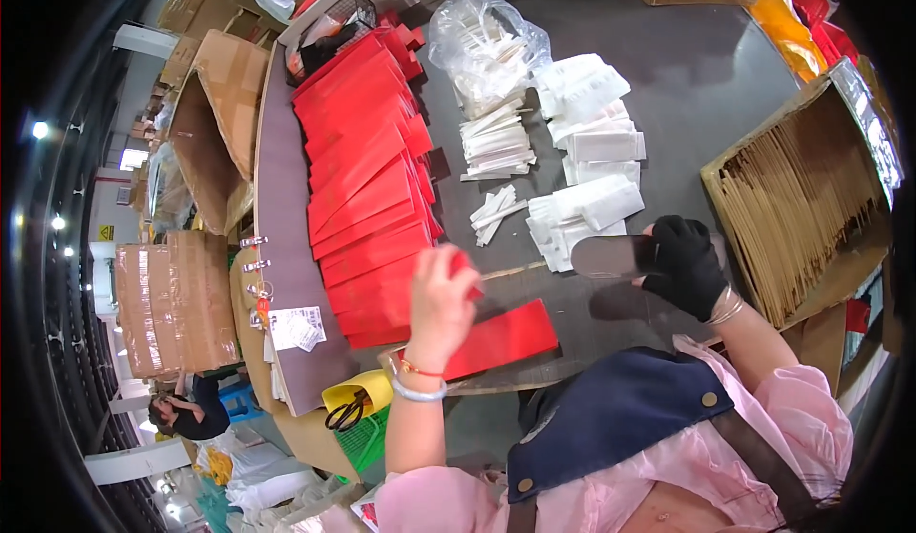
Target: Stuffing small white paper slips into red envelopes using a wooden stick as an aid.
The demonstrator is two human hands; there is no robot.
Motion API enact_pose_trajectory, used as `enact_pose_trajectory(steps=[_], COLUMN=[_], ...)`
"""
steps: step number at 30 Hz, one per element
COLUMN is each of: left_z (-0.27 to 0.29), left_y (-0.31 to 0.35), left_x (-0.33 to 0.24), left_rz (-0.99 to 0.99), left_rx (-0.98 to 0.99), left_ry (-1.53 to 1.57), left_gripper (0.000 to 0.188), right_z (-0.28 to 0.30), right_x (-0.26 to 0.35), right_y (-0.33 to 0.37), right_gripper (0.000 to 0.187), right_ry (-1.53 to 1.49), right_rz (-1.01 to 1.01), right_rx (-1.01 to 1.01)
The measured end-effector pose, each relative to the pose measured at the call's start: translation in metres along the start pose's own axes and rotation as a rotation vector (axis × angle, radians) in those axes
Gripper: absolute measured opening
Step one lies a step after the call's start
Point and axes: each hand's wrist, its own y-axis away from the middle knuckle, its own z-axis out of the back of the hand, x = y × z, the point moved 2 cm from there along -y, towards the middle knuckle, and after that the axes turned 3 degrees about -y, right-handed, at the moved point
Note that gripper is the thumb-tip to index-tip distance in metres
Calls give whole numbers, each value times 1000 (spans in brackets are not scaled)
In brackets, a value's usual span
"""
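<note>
Apparently, red sheets (pixel 367 175) overlap on the bench (pixel 706 94) so edges are free, while the right hand (pixel 682 258) has its grip closed around a dark plate (pixel 606 256), and whether the blurred left hand (pixel 441 309), half-curled over a lone sheet (pixel 506 340), holds anything, I cannot tell.

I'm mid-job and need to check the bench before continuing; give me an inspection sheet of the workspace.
Surface: dark grey tabletop, well covered toward its left.
Job's things: overlapping row of flat red packets; single red packet at the near edge.
Clutter: white paper packets; white strips, some loose; clear plastic bag; black-handled scissors.
Hands: left hand bare, blurred, its hold unclear; right hand gloved, gripping a dark round-ended plate.
Cables: nothing seen.
Surroundings: open carton of brown sheets at right; taped cardboard box and another person at far left.
</note>
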Motion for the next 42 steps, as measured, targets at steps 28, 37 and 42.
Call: enact_pose_trajectory(steps=[28, 37, 42], left_z=[-95, -119, -96], left_y=[-17, -56, -47], left_x=[-13, 30, 13], left_rz=[269, 320, 311], left_rx=[-305, -146, -276], left_ry=[324, 188, 209], left_gripper=[47, 8, 9], right_z=[5, 223, 207], right_x=[-21, -272, -288], right_y=[-2, 82, 62], right_gripper=[68, 54, 55], right_ry=[15, 779, 702], right_rz=[68, -316, -891], right_rx=[-203, -704, -165])
